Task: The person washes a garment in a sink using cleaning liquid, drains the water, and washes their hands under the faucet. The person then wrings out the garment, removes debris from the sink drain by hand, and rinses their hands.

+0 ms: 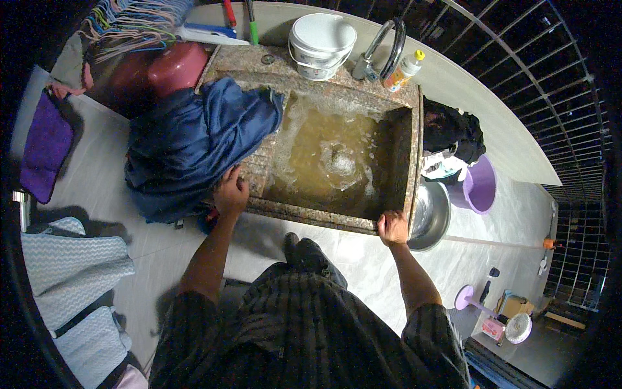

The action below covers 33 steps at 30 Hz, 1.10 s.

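In front of me is a speckled brown stone sink holding murky yellowish water with foam along its edges. Bubbles ripple in a ring near the middle of the water. A heap of wet-looking dark blue cloth lies over the washboard side on the left and hangs past the edge. My left hand rests with curled fingers on the sink's front edge, right against the blue cloth. At the front right corner, my right hand has its fingers closed over the rim.
Behind the basin stand a white lidded bucket, a curved metal faucet and a yellow-capped bottle. Dark clothes, a purple bucket and a metal bowl are at the right. Hangers and red basins sit far left.
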Tool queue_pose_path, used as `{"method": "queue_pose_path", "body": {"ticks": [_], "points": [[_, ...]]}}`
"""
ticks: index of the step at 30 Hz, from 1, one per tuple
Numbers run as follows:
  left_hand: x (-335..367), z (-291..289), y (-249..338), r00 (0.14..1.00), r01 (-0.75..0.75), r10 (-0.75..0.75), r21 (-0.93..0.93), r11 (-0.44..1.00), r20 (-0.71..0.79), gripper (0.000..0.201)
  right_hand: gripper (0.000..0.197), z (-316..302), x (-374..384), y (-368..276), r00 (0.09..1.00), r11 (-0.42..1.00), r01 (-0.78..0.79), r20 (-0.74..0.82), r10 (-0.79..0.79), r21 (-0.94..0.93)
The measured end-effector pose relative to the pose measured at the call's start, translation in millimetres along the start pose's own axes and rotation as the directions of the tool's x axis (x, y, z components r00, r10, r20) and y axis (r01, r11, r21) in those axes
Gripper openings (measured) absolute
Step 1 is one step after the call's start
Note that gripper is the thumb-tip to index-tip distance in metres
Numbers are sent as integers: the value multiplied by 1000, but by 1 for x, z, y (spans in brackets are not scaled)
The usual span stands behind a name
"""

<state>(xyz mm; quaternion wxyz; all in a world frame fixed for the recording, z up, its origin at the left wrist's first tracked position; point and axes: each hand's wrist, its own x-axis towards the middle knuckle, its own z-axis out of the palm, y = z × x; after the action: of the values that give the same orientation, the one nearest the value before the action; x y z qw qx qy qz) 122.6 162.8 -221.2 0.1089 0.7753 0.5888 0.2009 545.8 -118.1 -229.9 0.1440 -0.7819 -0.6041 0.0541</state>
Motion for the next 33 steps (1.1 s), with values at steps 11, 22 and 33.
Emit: {"method": "queue_pose_path", "body": {"ticks": [11, 22, 33], "points": [[1, 2, -10, 997, -50, 49, -21, 999, -53, 46, 25, -1, 5, -1, 999, 1000, 15, 37, -14, -13], [3, -2, -7, 1000, -15, 15, 17, 1000, -5, 43, 20, -2, 7, -3, 1000, 1000, -14, 16, 14, 12], [3, -4, -9, 995, 31, -37, 63, 998, 95, 45, 21, 2, 4, 1, 999, 999, -2, 46, 5, -51]]}}
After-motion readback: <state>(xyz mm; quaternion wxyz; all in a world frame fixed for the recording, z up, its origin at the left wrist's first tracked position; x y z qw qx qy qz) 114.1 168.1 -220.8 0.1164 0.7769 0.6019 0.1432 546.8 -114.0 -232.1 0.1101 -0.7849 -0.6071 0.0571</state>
